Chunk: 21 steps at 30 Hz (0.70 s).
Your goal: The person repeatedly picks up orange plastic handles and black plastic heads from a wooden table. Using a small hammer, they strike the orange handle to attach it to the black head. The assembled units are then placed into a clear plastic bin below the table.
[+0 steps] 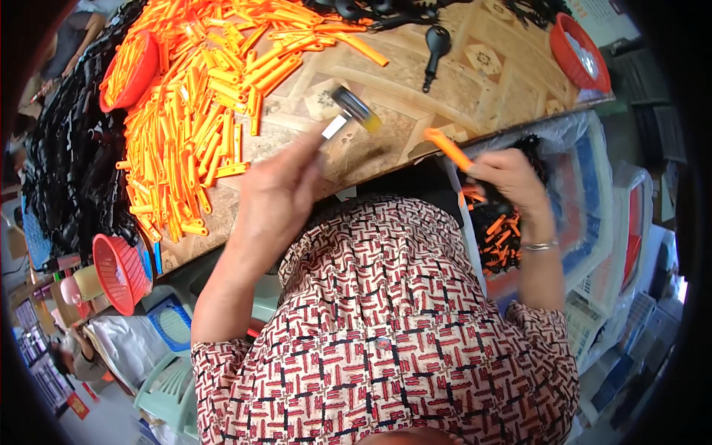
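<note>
My left hand (278, 189) is closed round the handle of a small hammer (354, 109), its head black at one end and yellow at the other. The hammer is raised over the near part of the patterned table (393, 96). Off the table's near edge, my right hand (512, 178) grips an orange plastic strip-like piece (449, 150), which points up and left toward the tabletop. To the left of the hammer spreads a large heap of similar orange pieces (182, 141). One black part with a round head and narrow stem (436, 53) lies farther back on the table.
Below my right hand is a container with black and orange pieces (503, 233). Red baskets stand at the far left (152, 70), lower left (122, 274) and far right (578, 55). Black parts (70, 163) are heaped along the left. Plastic-wrapped bins (593, 185) stand right; other people are at left.
</note>
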{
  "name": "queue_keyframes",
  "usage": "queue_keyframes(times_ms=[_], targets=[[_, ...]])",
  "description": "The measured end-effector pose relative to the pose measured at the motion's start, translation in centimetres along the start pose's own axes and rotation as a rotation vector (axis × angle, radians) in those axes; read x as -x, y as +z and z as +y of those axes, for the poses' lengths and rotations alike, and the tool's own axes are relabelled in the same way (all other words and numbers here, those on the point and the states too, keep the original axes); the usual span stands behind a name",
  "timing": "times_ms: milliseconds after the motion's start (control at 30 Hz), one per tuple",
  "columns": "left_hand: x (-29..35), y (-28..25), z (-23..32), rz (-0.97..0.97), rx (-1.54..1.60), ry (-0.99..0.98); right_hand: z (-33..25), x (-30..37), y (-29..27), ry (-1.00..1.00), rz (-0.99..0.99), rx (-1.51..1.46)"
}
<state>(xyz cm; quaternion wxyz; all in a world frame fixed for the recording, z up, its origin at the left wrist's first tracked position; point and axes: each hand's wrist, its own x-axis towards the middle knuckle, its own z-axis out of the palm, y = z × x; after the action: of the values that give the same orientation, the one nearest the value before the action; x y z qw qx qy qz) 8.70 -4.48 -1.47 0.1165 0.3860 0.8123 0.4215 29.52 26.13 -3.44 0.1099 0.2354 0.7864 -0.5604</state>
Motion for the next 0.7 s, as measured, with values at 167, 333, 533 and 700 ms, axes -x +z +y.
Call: queue_keyframes(times_ms=[167,333,533,700], targets=[[-4.2,-3.8,-2.7,0.180,-0.183,-0.244,-2.5,2.4,-6.6,0.049,0.452,0.887],[-7.3,-2.8,-4.7,0.178,-0.347,-0.237,-8.8,-7.1,-2.5,-0.495,0.486,0.764],[-7.5,-2.2,-4.0,0.112,-0.309,-0.217,-10.4,-18.4,3.7,-0.661,0.598,0.911],[-7.2,-2.4,-3.7,0.103,-0.038,-0.274,-11.2,-17.7,5.2,-0.685,0.381,0.615]])
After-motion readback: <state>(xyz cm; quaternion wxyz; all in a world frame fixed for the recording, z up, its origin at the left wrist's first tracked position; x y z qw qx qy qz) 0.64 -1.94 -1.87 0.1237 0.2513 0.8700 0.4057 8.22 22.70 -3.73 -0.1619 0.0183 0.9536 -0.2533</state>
